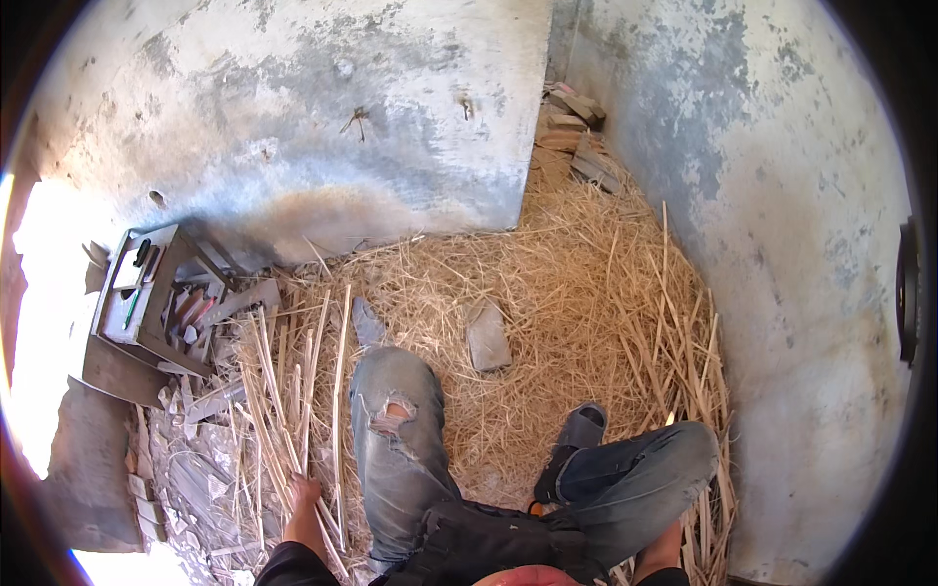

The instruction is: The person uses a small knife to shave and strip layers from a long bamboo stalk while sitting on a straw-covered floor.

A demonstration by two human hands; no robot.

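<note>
Down at the left, my left hand [305, 490] reaches beside my leg to a bundle of long, pale wooden strips [311, 371]. Its fingers look closed round one strip. Only the wrist part of my right hand [668, 539] shows beyond my bent right knee; the fingers are hidden behind the leg, so what they hold cannot be seen. More long strips [699, 391] lie along the right wall, close to that knee. I sit with my legs apart over a thick layer of pale shavings [547, 273].
A grey block [488, 338] lies on the shavings ahead, with a flat grey piece [367, 322] to its left. A small wooden stand [137, 283] with pens on top is at the left. Broken bricks [576, 117] are heaped in the far corner. Worn walls [811, 244] close in the room.
</note>
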